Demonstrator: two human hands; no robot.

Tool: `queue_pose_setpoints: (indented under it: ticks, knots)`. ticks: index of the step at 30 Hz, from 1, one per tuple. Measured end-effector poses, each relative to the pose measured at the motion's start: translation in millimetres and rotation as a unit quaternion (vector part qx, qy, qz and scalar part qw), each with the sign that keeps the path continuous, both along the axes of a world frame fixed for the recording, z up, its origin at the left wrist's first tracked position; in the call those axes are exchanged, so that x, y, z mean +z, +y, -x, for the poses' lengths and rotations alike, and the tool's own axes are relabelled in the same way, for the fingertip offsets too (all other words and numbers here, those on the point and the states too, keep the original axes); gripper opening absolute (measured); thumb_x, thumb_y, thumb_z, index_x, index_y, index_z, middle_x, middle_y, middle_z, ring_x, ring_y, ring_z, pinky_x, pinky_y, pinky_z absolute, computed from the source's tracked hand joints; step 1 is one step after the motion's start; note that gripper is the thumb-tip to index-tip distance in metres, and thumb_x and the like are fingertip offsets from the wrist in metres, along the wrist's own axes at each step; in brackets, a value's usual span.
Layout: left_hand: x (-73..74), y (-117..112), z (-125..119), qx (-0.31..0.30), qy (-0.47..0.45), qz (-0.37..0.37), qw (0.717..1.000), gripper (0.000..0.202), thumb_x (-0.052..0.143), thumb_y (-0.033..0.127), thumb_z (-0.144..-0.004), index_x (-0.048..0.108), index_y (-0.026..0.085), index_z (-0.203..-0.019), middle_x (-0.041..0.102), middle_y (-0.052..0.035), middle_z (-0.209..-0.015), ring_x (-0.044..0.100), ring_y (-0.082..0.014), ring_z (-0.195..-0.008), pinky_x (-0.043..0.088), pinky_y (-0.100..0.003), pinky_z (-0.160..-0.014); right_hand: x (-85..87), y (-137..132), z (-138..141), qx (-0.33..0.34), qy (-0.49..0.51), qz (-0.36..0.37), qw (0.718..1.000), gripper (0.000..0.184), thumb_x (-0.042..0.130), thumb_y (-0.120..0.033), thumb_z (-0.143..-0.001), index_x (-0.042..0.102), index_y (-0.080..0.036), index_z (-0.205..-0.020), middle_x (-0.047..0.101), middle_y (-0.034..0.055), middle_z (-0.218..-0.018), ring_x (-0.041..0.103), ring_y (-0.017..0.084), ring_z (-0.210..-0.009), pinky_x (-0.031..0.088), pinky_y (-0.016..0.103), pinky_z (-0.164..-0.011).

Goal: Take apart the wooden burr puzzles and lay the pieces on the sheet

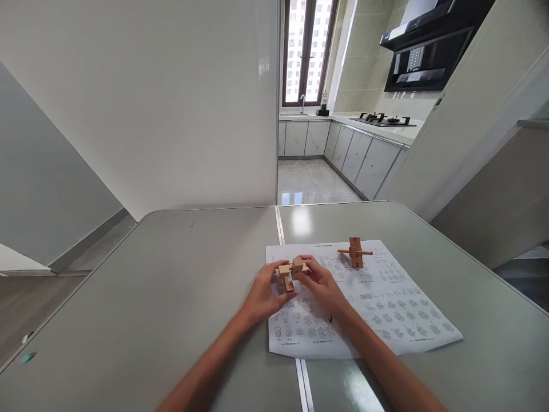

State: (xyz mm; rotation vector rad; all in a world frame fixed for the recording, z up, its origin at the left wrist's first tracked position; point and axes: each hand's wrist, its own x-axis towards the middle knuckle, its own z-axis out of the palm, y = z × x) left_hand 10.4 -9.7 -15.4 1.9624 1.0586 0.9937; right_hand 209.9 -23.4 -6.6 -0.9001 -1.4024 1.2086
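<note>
Over printed paper [401, 296], clamping wooden pieces [297, 265] with fingers of left hand [263, 292] and right hand [322, 286]; could slip under uneven pressure.

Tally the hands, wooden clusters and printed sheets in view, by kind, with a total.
Hands: 2 (left hand, right hand)
Wooden clusters: 2 (held cluster between the hands; darker cluster on the sheet)
Printed sheet: 1
Total: 5
</note>
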Motion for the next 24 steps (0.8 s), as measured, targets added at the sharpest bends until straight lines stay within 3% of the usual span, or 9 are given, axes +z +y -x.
queue_pose_setpoints:
  ticks: [3,6,13,19,24]
  knots:
    - [-1.6,3.1,1.9,0.050,0.048,-0.031,0.997,0.066,0.086,0.030,-0.077,0.057,0.026,-0.136,0.066,-0.0102,-0.134,0.062,-0.0309,-0.125,0.048,-0.051,-0.109,-1.5,2.0,-2.3,-0.019,0.012,0.038,0.999,0.030,0.066,-0.052,-0.095,0.071,-0.024,-0.105,0.065,0.0041,-0.098,0.060,0.021,-0.092,0.049,0.035,-0.087]
    - [-1.3,7.9,6.6,0.094,0.090,-0.061,0.990,0.060,0.082,0.032,-0.082,0.057,0.024,-0.136,0.067,-0.0105,-0.132,0.060,-0.0312,-0.126,0.046,-0.051,-0.109,-4.8,4.8,-3.2,-0.053,0.009,0.054,0.997,0.038,0.065,-0.059,-0.093,0.068,-0.021,-0.098,0.062,0.0024,-0.083,0.054,0.019,-0.076,0.047,0.033,-0.076]
    - [-7.5,15.9,18.3,0.168,0.180,-0.081,0.966,0.055,0.079,0.035,-0.084,0.059,0.022,-0.134,0.066,-0.0121,-0.134,0.052,-0.0348,-0.136,0.039,-0.055,-0.113,-7.5,6.6,-0.2,-0.046,0.052,0.084,0.994,0.045,0.068,-0.062,-0.091,0.067,-0.021,-0.110,0.063,0.0035,-0.087,0.049,0.016,-0.068,0.046,0.032,-0.068]
    - [-10.7,16.2,18.7,0.157,0.190,-0.097,0.964,0.056,0.073,0.036,-0.087,0.055,0.024,-0.139,0.063,-0.0114,-0.142,0.040,-0.0373,-0.148,0.034,-0.059,-0.116,-9.3,6.1,1.1,-0.018,0.083,0.112,0.990,0.050,0.074,-0.058,-0.088,0.068,-0.020,-0.119,0.069,0.0077,-0.101,0.058,0.018,-0.080,0.049,0.032,-0.072]
    - [2.7,9.6,12.9,0.137,0.169,-0.110,0.970,0.061,0.074,0.039,-0.087,0.051,0.025,-0.142,0.052,-0.0125,-0.154,0.032,-0.0369,-0.153,0.030,-0.060,-0.120,-9.0,4.8,1.5,-0.002,0.077,0.108,0.991,0.047,0.073,-0.055,-0.090,0.068,-0.021,-0.122,0.068,0.0056,-0.099,0.059,0.018,-0.083,0.050,0.033,-0.079]
